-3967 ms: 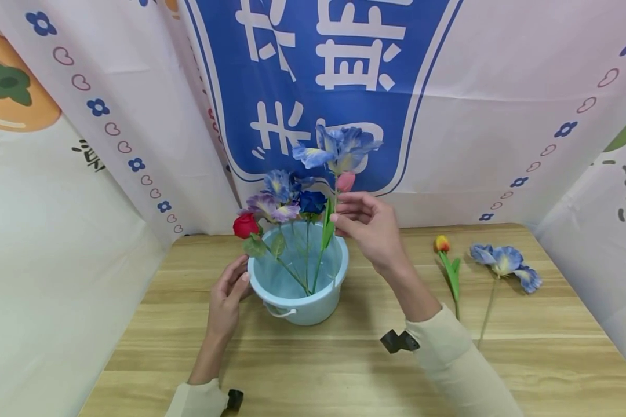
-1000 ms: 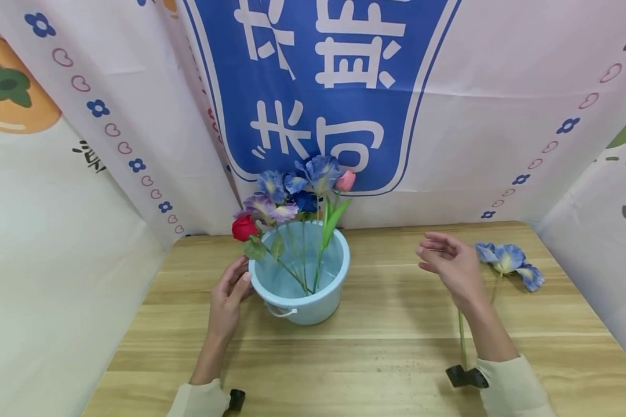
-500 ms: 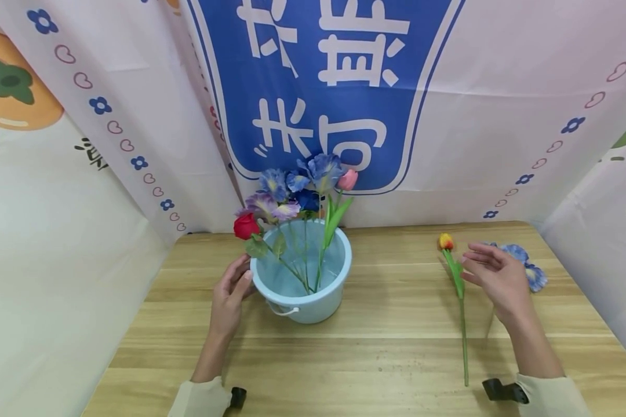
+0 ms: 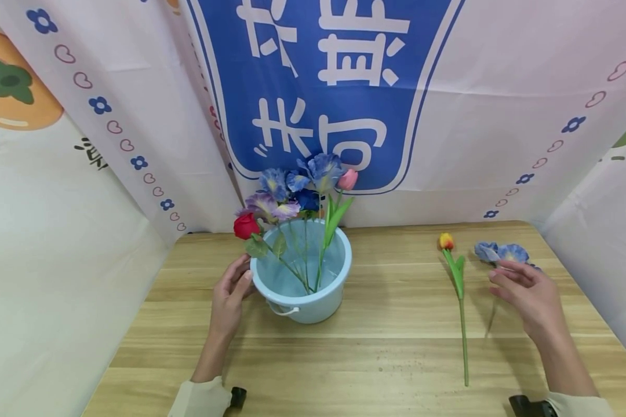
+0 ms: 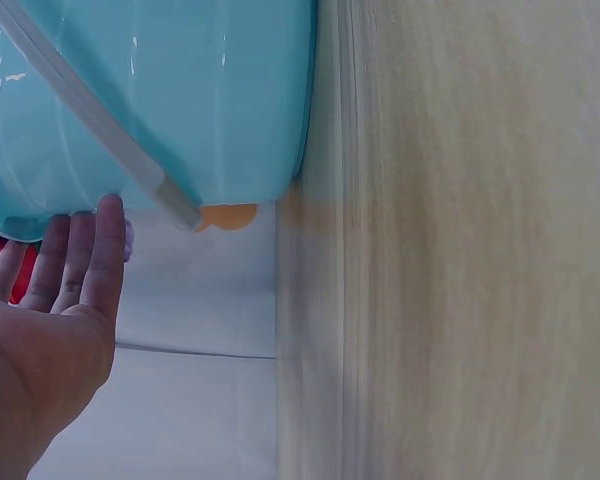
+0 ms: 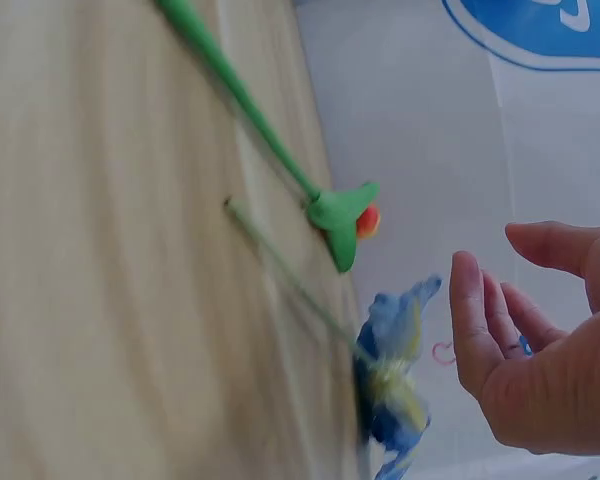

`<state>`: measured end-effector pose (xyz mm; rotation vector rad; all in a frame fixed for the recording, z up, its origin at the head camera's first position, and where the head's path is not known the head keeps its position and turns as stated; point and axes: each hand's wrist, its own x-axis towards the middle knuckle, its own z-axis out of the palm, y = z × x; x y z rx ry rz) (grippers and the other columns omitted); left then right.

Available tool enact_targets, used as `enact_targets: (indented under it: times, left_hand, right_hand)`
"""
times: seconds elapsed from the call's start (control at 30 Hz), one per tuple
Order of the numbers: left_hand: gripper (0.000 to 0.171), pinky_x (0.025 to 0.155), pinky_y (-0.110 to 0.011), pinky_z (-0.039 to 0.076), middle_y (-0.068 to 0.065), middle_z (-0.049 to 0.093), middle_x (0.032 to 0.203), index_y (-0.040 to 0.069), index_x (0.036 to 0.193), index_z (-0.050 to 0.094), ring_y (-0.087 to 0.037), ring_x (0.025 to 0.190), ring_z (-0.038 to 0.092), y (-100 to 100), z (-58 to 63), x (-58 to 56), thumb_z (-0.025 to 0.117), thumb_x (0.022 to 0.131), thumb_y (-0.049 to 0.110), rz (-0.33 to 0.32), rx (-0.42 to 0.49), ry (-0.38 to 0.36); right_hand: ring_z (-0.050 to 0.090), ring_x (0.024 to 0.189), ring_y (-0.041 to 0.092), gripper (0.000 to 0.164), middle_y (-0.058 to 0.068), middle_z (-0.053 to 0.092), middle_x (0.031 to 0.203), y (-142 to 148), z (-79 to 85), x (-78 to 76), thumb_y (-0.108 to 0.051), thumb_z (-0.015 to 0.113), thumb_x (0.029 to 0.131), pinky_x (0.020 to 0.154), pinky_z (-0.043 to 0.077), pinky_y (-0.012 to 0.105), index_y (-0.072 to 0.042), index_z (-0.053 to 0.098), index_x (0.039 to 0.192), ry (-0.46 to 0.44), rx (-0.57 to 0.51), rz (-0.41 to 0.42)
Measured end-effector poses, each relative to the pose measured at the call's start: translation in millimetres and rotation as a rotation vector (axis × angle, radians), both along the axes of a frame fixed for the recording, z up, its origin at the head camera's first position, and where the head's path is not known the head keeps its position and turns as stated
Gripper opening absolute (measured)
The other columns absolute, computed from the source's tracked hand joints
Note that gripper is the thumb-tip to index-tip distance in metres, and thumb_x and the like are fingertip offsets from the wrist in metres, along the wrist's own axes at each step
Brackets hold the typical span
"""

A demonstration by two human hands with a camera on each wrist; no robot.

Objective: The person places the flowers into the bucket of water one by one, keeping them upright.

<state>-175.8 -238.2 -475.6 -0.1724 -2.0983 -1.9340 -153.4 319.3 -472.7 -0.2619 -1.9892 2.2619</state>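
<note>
A light blue bucket (image 4: pixel 302 311) stands on the table with several artificial flowers leaning in it. These include a red rose (image 4: pixel 247 226), a purple iris (image 4: pixel 263 205), blue irises (image 4: pixel 325 172), a dark blue rose (image 4: pixel 308 200) and a pink tulip (image 4: pixel 348 179). My left hand (image 4: pixel 227 301) touches the bucket's left side with fairly straight fingers, seen also in the left wrist view. To the right, my right hand (image 4: pixel 529 295) hovers over a blue iris (image 4: pixel 512 252) lying on the table, its fingers relaxed, thumb apart and holding nothing in the right wrist view (image 6: pixel 550 370).
A red-yellow tulip (image 4: pixel 461 324) with green leaves lies between the bucket and my right hand. The wooden table (image 4: pixel 386 359) ends at a printed cloth backdrop (image 4: pixel 448 162), and more cloth hangs on both sides.
My right hand let go of a blue iris, which now leans in the bucket. The hand then moved right, past the red-yellow tulip, to the lying iris. My left hand stayed at the bucket.
</note>
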Motion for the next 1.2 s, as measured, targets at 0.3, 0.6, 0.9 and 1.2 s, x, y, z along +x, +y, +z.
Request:
enact_targets:
  times: [0.3, 0.6, 0.9, 1.2]
  left_hand:
    - [0.045, 0.088, -0.019, 0.066, 0.014, 0.070, 0.125, -0.010, 0.153, 0.049, 0.001, 0.113, 0.070, -0.2, 0.2, 0.5, 0.053, 0.112, 0.008, -0.002, -0.001, 0.001]
    - [0.045, 0.088, -0.020, 0.066, 0.014, 0.071, 0.125, -0.010, 0.153, 0.049, 0.001, 0.114, 0.070, 0.3, 0.0, 0.2, 0.054, 0.111, 0.006, -0.002, 0.001, 0.009]
    - [0.045, 0.089, -0.020, 0.065, 0.015, 0.071, 0.125, -0.011, 0.153, 0.049, 0.001, 0.114, 0.069, -0.7, 0.1, 0.8, 0.053, 0.111, 0.007, -0.007, 0.002, 0.010]
    - [0.045, 0.091, -0.020, 0.065, 0.016, 0.070, 0.125, -0.009, 0.153, 0.050, 0.001, 0.116, 0.069, -1.2, -0.5, 0.3, 0.054, 0.111, 0.008, -0.006, -0.004, 0.004]
  right_hand:
    - [0.077, 0.082, 0.004, 0.025, -0.011, 0.077, 0.091, 17.2, -13.2, 4.3, -0.001, 0.078, 0.096, 0.076, 0.067, 0.021, -0.023, 0.073, 0.106, -0.104, -0.006, -0.041]
    - [0.074, 0.087, -0.003, 0.077, -0.029, 0.067, 0.093, 34.5, -23.5, -1.4, -0.020, 0.075, 0.103, 0.084, 0.067, 0.021, 0.012, 0.034, 0.159, -0.328, 0.230, 0.036]
    - [0.073, 0.091, -0.005, 0.081, -0.028, 0.067, 0.095, 37.5, -29.5, -9.0, -0.018, 0.068, 0.107, 0.089, 0.067, 0.025, 0.016, 0.020, 0.163, -0.356, 0.269, 0.152]
    - [0.077, 0.091, 0.004, 0.080, -0.019, 0.076, 0.095, 27.8, -25.2, -13.3, -0.014, 0.076, 0.102, 0.087, 0.067, 0.025, 0.012, 0.029, 0.161, -0.352, 0.174, 0.137]
